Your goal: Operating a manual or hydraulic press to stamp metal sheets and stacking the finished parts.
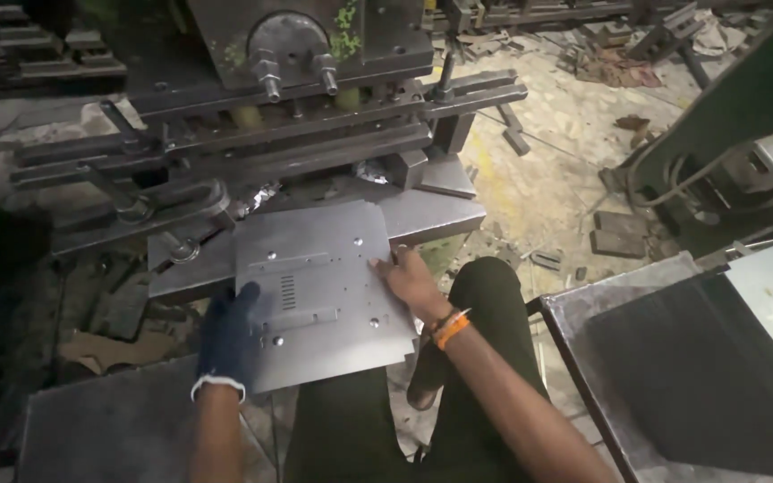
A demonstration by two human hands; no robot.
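Head view, looking down: a flat grey sheet-metal panel with punched holes and slots lies on the steel press tabletop, near edge overhanging the lap. The left hand in a dark blue glove clasps its near-left edge. The bare right hand presses flat, fingers spread, on its right edge.

Steel press bed, dull grey, slightly tilted. Perforated metal sheet lies flat on it, overhanging toward 6 o'clock.
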